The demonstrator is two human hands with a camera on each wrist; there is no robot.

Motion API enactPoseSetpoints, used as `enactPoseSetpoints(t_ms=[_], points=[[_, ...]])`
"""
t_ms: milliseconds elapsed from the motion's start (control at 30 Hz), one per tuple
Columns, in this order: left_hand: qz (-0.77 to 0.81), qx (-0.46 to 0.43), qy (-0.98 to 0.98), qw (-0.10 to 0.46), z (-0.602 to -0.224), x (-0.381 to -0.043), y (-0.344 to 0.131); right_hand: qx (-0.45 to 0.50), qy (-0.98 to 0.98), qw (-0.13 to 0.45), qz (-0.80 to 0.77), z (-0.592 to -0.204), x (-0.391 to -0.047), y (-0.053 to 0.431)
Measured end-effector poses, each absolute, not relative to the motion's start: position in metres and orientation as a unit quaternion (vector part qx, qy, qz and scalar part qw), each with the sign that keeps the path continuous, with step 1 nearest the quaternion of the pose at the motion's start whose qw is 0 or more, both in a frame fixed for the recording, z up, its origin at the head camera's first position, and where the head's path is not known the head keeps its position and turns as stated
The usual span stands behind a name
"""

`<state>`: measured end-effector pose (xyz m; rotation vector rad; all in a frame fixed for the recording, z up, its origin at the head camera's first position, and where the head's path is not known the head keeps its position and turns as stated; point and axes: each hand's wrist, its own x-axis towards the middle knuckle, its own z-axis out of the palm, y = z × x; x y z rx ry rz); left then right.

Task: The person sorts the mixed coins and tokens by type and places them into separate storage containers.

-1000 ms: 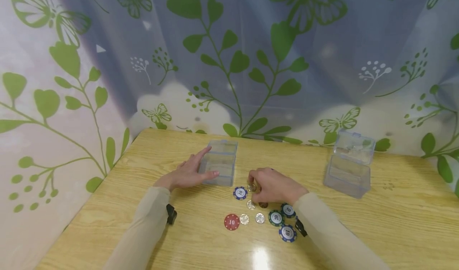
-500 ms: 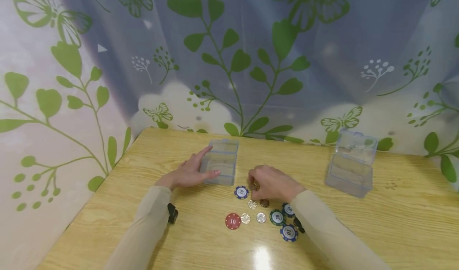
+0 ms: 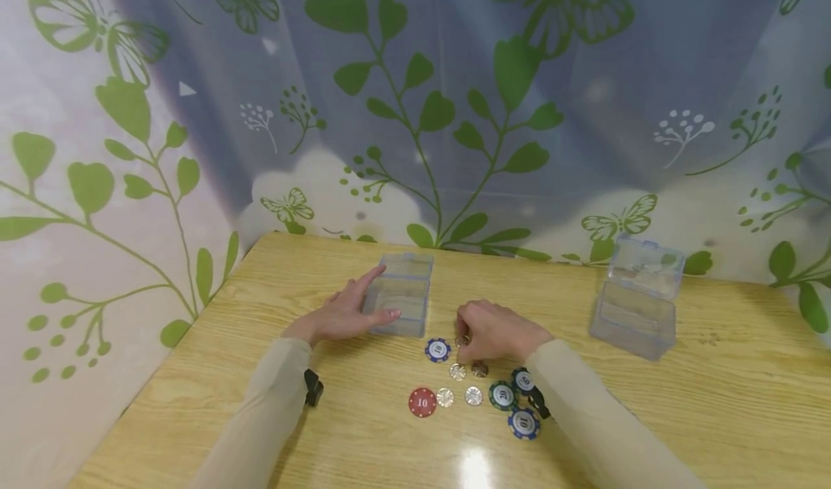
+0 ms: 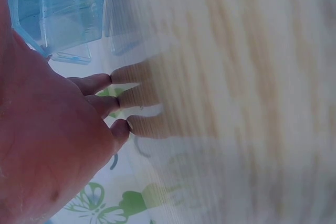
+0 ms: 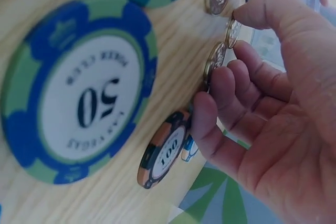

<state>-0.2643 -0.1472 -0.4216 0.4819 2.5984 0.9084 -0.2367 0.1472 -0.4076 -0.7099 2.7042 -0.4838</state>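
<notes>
My right hand (image 3: 496, 330) is low over the table, thumb and index finger pinching the edges of a small gold coin (image 5: 233, 32). Another coin (image 5: 215, 61) lies by its curled fingers, and a black and orange 100 chip (image 5: 167, 151) is near the little finger, hidden in the head view. My left hand (image 3: 344, 312) rests beside an open clear plastic box (image 3: 409, 294), fingers extended, thumb over its near corner. In the left wrist view, several fingertips (image 4: 122, 129) touch the tabletop. A blue 10 chip (image 3: 438, 350) lies between the box and my right hand.
Nearer me lie a red 10 chip (image 3: 423, 402), a gold coin (image 3: 444, 397) and a silver coin (image 3: 474, 396). By my right wrist are green 20 (image 3: 503, 395), blue 10 (image 3: 524, 423) and 50 (image 3: 524, 381) chips. A second open clear box (image 3: 632, 323) stands right.
My right hand has shifted slightly to the right, and the gold coin at its fingertips with it. The left hand and both boxes have stayed in place.
</notes>
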Motion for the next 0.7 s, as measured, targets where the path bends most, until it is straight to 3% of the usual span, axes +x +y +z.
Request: enactPoseSetpoints(t_ms=[400, 700], points=[[0.321, 0.171, 0.916, 0.171, -0.4209, -0.2631, -0.1467, -0.273, 0.932, 0.143, -0.190, -0.4106, -0.2383, 0.1522], [0.320, 0.172, 0.916, 0.172, -0.4202, -0.2635, -0.1467, -0.283, 0.927, 0.091, -0.231, -0.4178, -0.2416, 0.1530]])
